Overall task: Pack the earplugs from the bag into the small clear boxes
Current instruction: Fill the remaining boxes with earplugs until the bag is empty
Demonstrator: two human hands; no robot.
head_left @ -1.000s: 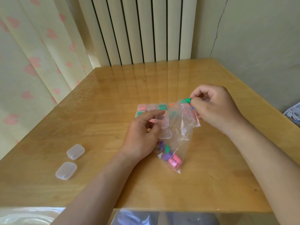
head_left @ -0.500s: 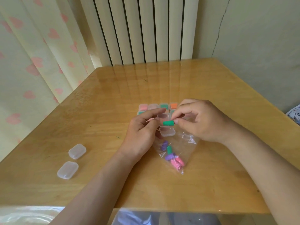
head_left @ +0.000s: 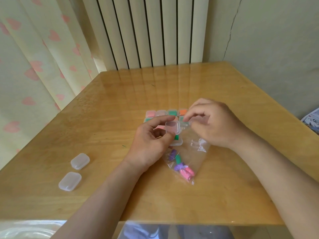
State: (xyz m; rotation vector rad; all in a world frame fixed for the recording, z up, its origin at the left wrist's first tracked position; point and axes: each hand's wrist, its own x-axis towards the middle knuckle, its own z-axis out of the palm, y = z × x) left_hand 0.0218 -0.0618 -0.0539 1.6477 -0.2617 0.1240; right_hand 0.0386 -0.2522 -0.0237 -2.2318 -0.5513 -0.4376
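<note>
My left hand (head_left: 150, 144) grips a small clear box (head_left: 176, 143) with its hinged lid (head_left: 172, 127) standing open. A green earplug (head_left: 176, 137) lies in the box's base. My right hand (head_left: 214, 123) hovers just right of the lid, holding nothing, with its index fingertip at the lid's edge. The clear bag (head_left: 191, 157) lies flat on the table under my right wrist, with purple, green and pink earplugs (head_left: 181, 165) in its lower corner. Filled boxes (head_left: 161, 113) with pink, green and orange earplugs sit in rows behind my hands.
Two shut, empty clear boxes (head_left: 80, 161) (head_left: 69, 181) lie at the left of the wooden table (head_left: 120, 100). A radiator and a curtain stand behind the table. A printed paper (head_left: 312, 120) shows at the right edge.
My right hand carried the green earplug from the bag's mouth down to the open box and let it go there. The bag dropped flat onto the table.
</note>
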